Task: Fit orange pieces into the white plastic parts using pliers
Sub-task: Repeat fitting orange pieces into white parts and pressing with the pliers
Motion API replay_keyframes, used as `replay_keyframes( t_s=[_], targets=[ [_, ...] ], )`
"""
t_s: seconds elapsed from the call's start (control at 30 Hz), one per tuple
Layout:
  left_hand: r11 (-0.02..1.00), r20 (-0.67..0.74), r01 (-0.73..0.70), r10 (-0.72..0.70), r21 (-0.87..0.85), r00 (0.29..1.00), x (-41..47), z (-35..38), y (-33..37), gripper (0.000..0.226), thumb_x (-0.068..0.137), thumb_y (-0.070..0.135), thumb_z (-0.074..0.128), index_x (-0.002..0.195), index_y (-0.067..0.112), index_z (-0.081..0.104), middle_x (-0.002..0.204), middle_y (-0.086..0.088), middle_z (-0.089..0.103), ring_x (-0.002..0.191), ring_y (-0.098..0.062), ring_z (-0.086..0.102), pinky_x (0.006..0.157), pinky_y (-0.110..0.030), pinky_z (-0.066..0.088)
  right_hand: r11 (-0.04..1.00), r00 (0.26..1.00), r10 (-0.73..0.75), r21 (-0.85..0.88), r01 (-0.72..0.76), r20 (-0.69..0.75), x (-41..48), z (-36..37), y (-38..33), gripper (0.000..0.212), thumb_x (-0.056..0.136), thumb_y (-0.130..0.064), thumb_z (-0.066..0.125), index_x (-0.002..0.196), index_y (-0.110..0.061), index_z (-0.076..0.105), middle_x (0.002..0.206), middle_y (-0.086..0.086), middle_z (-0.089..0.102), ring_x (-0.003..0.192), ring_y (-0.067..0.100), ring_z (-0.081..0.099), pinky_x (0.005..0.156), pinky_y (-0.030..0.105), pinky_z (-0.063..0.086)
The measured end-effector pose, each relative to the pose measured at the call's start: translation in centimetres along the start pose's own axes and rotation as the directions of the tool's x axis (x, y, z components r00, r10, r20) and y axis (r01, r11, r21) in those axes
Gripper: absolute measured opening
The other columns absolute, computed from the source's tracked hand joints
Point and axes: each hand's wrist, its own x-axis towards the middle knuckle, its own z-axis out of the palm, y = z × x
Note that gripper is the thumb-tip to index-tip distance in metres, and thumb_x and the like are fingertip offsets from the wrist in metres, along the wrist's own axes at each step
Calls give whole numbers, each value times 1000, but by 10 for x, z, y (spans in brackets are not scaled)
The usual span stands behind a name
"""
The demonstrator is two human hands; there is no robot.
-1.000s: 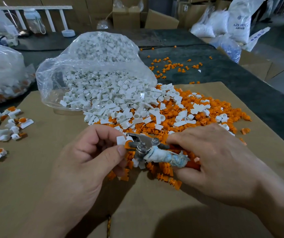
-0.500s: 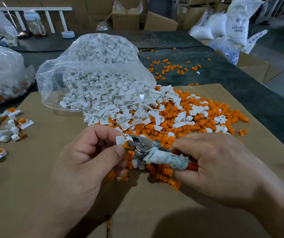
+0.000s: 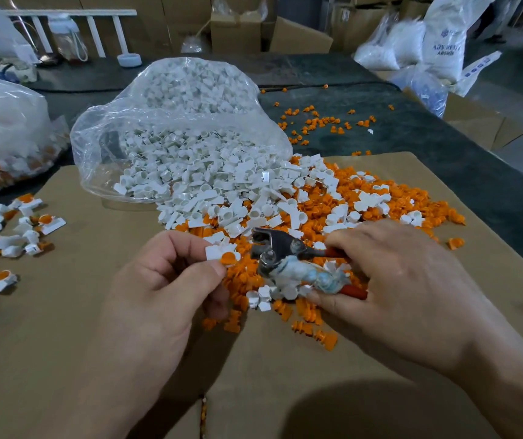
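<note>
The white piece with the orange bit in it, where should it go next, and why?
Probably onto the pile of finished pieces at the left. The left hand pinches a white part with an orange piece already seated in it, and the pliers in the right hand sit just clear of it with jaws apart, so the pressing looks done.

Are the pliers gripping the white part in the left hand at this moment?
No, the pliers sit apart from the white part, which only the left hand fingers hold.
</note>
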Motion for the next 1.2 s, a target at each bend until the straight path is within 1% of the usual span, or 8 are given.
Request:
replay_keyframes(
  t_s=[0.2,0.33,0.57,0.7,0.83,1.03,1.13,1.2],
  targets=[
    [998,74,62,-61,-20,995,-6,4,1,16,64,13,68,53,24,63,87,-9,78,75,-24,76,56,-27,57,990,998,21,-139,-13,53,8,9,-2,77,74,-80,21,121,-28,53,104,-7,57,94,16,48,86,37,43],
    [997,138,69,-63,-41,989,-12,6,5,14,56,35,77,63,26,69,85,-10,78,74,-27,75,61,-32,58,996,998,14,-94,-8,65,8,10,-1,79,76,-81,17,127,-30,47,118,-9,52,111,15,43,99,36,36],
    [994,217,59,-39,-89,975,-14,11,3,50,48,44,93,92,29,75,80,-8,73,68,-17,68,62,-23,58,947,922,-254,118,298,-291,2,5,-30,21,90,-36,54,95,-19,65,89,-5,64,82,18,59,71,40,49],
    [996,244,41,-20,-79,969,-17,13,1,61,46,58,93,97,32,75,76,-4,70,70,-17,68,65,-22,57,929,916,-320,112,354,-244,1,4,-34,22,92,-29,48,92,-17,67,84,-2,64,75,21,60,64,42,52],
    [999,253,28,-31,15,967,-18,11,4,61,49,65,89,99,32,74,80,-5,73,71,-24,70,65,-30,60,928,908,-355,29,371,-224,-1,5,-33,15,81,-15,74,95,-15,68,87,1,66,75,20,60,65,34,52],
    [994,336,9,-44,106,941,-20,7,9,62,50,71,86,92,28,72,71,-3,70,61,-21,66,54,-27,53,908,894,-417,-23,419,-163,-1,5,-32,22,78,-16,76,99,-14,69,92,1,68,81,19,62,70,30,52],
    [983,305,-79,26,166,952,-22,7,10,57,52,72,83,93,34,71,72,2,69,62,-23,67,56,-41,57,932,928,-355,32,360,-117,0,5,-33,25,74,-19,79,96,-20,67,86,-5,66,77,12,60,66,20,42],
    [932,300,-214,122,293,946,-23,8,14,43,59,65,79,93,42,67,75,9,70,62,-15,68,57,-35,58,920,926,-365,119,374,-95,0,3,-35,11,79,-16,70,89,-16,68,80,-3,66,72,14,61,65,17,42]
  ],
)
